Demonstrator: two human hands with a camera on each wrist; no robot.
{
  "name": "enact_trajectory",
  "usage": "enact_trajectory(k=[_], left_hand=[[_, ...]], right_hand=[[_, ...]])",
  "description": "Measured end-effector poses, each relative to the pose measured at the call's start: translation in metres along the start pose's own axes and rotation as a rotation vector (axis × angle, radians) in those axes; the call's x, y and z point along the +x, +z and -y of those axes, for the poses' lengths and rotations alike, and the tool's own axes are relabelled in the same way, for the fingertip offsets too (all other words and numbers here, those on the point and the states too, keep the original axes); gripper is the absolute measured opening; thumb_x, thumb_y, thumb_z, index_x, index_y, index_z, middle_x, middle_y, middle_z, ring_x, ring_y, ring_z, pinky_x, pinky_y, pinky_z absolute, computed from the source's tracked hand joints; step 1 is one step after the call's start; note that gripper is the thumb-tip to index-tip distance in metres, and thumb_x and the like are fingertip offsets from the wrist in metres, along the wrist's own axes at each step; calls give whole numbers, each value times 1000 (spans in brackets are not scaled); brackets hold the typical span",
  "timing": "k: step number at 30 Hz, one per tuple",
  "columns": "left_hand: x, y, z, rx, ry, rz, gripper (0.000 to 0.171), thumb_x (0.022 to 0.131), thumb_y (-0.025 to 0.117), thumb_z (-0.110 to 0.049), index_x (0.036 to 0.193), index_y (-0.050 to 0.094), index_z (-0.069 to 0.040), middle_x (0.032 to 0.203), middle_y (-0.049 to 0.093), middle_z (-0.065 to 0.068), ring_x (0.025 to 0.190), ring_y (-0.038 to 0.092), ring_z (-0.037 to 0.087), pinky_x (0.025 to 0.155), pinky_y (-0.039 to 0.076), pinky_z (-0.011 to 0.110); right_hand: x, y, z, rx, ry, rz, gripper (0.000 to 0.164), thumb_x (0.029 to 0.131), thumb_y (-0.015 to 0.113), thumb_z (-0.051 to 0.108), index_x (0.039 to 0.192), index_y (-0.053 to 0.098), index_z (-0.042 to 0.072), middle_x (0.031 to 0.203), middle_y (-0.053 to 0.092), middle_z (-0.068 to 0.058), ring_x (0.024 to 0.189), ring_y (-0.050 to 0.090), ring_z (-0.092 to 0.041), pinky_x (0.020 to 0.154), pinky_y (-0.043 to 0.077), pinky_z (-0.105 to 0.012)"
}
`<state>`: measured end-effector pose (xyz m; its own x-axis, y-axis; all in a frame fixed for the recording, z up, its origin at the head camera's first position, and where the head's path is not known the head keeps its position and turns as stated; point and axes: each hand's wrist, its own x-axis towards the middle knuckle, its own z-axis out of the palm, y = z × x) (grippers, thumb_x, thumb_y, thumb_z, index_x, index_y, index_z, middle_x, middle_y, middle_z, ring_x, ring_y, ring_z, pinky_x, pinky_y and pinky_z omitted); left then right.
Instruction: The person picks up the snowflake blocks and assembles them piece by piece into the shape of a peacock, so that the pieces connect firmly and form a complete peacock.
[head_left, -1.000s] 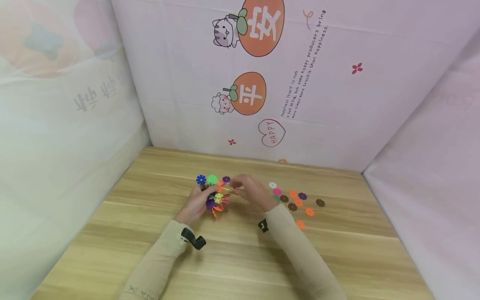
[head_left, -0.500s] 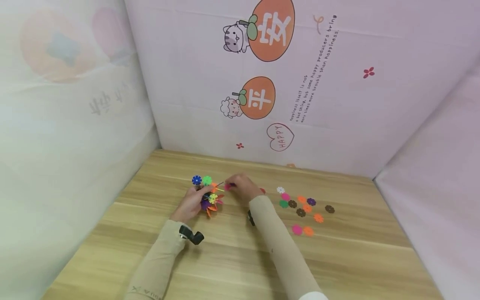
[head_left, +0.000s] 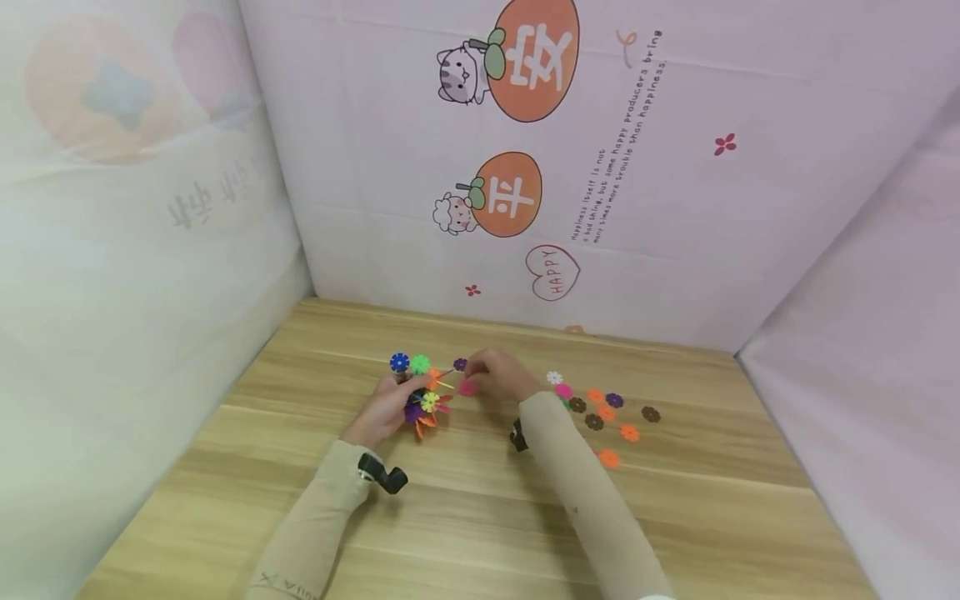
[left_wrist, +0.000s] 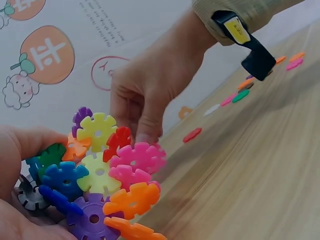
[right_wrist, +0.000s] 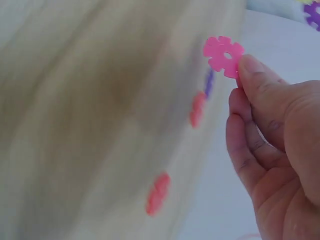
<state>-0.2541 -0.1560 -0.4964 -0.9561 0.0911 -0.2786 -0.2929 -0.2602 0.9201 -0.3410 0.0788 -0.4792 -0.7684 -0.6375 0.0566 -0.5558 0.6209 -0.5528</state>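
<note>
My left hand (head_left: 381,413) grips a cluster of interlocked, notched plastic flower discs (head_left: 431,402). In the left wrist view the cluster's blue disc (left_wrist: 65,177), purple disc (left_wrist: 93,218) and orange disc (left_wrist: 132,201) stand at varied angles beside the left thumb. To the right of it, my right hand (head_left: 504,377) pinches a pink flower disc (head_left: 467,387) between thumb and index finger. The right wrist view shows this pink disc (right_wrist: 218,56) whole, with its round centre hole. In the left wrist view it partly overlaps the cluster, so I cannot tell whether they touch.
Loose discs lie on the wooden table (head_left: 465,533) right of my hands, among them a white disc (head_left: 554,377), an orange disc (head_left: 629,432) and a brown disc (head_left: 651,414). A red disc (left_wrist: 192,135) lies nearer the cluster. Printed cloth (head_left: 637,283) encloses the table.
The pink disc, not visible a second ago, shows in my right fingers. Since half a second ago that hand has shifted slightly right, uncovering the cluster's purple disc. The left hand still holds the cluster.
</note>
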Motion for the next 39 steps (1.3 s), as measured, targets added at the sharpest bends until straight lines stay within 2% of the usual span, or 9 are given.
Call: enact_trajectory(k=[3, 8, 15, 18, 22, 25, 30, 35, 39], left_hand=[[-4, 7, 1, -5, -1, 49, 24, 105, 66, -19, 123, 58, -5, 117, 61, 2, 108, 65, 12, 88, 59, 21], [-12, 21, 1, 15, -7, 146, 26, 106, 64, -19, 124, 54, -4, 116, 61, 4, 107, 66, 14, 88, 59, 22], [-22, 38, 0, 32, -13, 266, 22, 106, 63, -17, 121, 54, -3, 111, 64, 3, 101, 68, 13, 86, 60, 22], [-23, 41, 0, 35, -2, 308, 17, 107, 61, -15, 118, 54, -5, 107, 63, 2, 98, 68, 12, 83, 60, 22], [-25, 41, -1, 48, -5, 320, 17, 107, 59, -15, 120, 53, -5, 107, 62, 0, 98, 66, 11, 82, 59, 21], [-26, 40, -3, 59, -12, 339, 25, 108, 58, -17, 127, 52, -2, 112, 62, 1, 103, 66, 13, 83, 59, 20], [-27, 40, -4, 64, -18, 394, 39, 108, 58, -17, 140, 47, 3, 121, 62, 3, 113, 65, 15, 90, 60, 21], [-28, 39, -3, 58, -17, 456, 46, 108, 57, -17, 147, 44, 4, 123, 63, 3, 113, 67, 15, 93, 61, 23], [-28, 38, -2, 58, -22, 469, 48, 109, 56, -16, 151, 43, 3, 128, 64, 4, 114, 69, 14, 96, 61, 25]], right_hand=[[-13, -17, 3, 63, 17, -14, 7, 99, 73, 7, 104, 77, 8, 102, 78, -6, 96, 73, -21, 88, 63, -33], [-33, -40, 6, 110, 1, -77, 7, 102, 68, 6, 103, 74, 8, 97, 75, -5, 92, 71, -32, 75, 59, -27], [-58, -47, 16, 209, -123, -225, 9, 102, 67, 6, 100, 75, 11, 96, 76, -4, 82, 66, -12, 69, 60, -32], [-65, -44, 22, 245, -209, -256, 9, 101, 68, 5, 98, 75, 11, 95, 77, -5, 78, 65, -11, 67, 60, -32], [-68, -39, 27, 230, -306, -269, 10, 99, 69, 2, 97, 75, 10, 96, 75, -6, 84, 68, -15, 75, 63, -29], [-69, -35, 29, 196, -319, -266, 10, 98, 69, 1, 97, 75, 10, 97, 73, -5, 91, 70, -16, 84, 65, -27], [-71, -35, 32, 189, -312, -236, 10, 99, 69, 1, 98, 74, 10, 99, 73, -5, 95, 71, -17, 86, 64, -26], [-71, -36, 34, 188, -370, -197, 9, 98, 71, 2, 99, 75, 10, 100, 75, -4, 95, 72, -18, 84, 65, -30], [-72, -38, 40, 123, -395, -182, 8, 97, 72, 2, 99, 75, 9, 101, 73, -3, 95, 71, -16, 85, 65, -31]])
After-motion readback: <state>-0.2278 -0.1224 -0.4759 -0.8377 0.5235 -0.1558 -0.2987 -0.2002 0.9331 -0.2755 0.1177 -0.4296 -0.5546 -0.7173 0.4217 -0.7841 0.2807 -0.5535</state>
